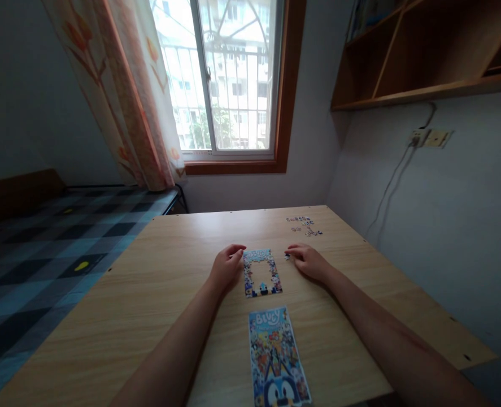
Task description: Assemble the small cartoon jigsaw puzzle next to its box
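A partly assembled jigsaw puzzle (pixel 275 281) lies flat on the table, its frame of joined pieces surrounding a bare middle. My left hand (pixel 227 265) rests at the puzzle's upper left edge, fingers loosely stretched towards it and holding nothing visible. To the right of the puzzle, my right hand (pixel 308 261) has its fingertips closed on a small dark puzzle piece (pixel 287 256), low over the table or touching it. Nearer to me lies the reference picture sheet (pixel 271 345), printed with "Bluey" and a blue cartoon dog.
Several loose puzzle pieces (pixel 310 230) are spread near the far right of the wooden table (pixel 157 294). A bed (pixel 85 237) with a checked cover stands at the left. Beyond the table are a window (pixel 237 79) and a curtain (pixel 118 85); a wooden shelf (pixel 423 51) hangs at upper right.
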Demonstrator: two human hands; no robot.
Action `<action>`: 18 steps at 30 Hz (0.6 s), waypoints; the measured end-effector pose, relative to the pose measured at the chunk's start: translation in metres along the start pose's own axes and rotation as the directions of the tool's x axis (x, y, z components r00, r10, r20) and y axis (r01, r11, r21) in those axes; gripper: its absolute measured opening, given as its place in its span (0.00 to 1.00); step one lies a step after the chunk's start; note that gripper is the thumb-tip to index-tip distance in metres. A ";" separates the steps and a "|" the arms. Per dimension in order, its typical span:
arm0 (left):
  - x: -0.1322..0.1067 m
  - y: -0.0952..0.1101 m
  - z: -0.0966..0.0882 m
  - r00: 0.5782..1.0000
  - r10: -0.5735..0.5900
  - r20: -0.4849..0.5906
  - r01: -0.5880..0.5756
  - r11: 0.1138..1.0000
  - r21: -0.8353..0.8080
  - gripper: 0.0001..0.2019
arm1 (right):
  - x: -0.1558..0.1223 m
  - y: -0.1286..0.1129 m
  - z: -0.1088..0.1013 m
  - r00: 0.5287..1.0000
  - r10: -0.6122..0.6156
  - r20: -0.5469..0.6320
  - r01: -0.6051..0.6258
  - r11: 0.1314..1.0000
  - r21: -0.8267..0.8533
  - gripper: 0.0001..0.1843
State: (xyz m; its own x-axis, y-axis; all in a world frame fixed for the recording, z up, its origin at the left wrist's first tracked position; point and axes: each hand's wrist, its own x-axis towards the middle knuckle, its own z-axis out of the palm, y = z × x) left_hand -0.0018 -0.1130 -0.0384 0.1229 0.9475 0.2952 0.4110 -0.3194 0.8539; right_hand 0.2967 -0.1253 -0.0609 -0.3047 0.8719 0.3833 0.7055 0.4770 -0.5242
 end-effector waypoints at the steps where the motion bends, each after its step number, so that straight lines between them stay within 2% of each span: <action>1: -0.001 0.000 0.001 1.000 0.006 0.012 -0.006 1.000 0.026 0.17 | -0.001 0.000 -0.005 0.999 -0.037 0.039 0.039 0.999 -0.033 0.20; 4: -0.003 0.001 0.004 0.996 0.067 0.063 -0.075 0.987 0.141 0.15 | -0.004 -0.005 -0.019 0.990 -0.068 0.127 0.082 0.991 -0.104 0.15; 6: -0.004 0.002 0.006 0.989 0.120 0.085 -0.135 0.971 0.199 0.14 | -0.004 -0.010 -0.027 0.985 -0.029 0.167 0.053 0.989 -0.142 0.12; 9: -0.005 0.004 0.005 0.985 0.150 0.083 -0.165 0.957 0.238 0.13 | -0.006 -0.016 -0.035 0.977 0.067 0.205 -0.025 0.979 -0.203 0.07; 13: -0.006 0.006 0.005 0.978 0.183 0.103 -0.205 0.942 0.267 0.12 | -0.009 -0.023 -0.036 0.956 0.162 0.243 -0.113 0.973 -0.201 0.06; 18: -0.012 0.006 0.007 0.955 0.254 0.151 -0.291 0.894 0.340 0.12 | -0.012 -0.028 -0.035 0.948 0.186 0.260 -0.150 0.977 -0.154 0.06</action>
State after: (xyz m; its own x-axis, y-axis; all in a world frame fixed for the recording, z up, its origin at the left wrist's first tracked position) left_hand 0.0055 -0.1266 -0.0402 0.3579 0.8267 0.4341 0.6385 -0.5559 0.5322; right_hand 0.3025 -0.1529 -0.0242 -0.3239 0.9437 0.0681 0.8329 0.3185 -0.4526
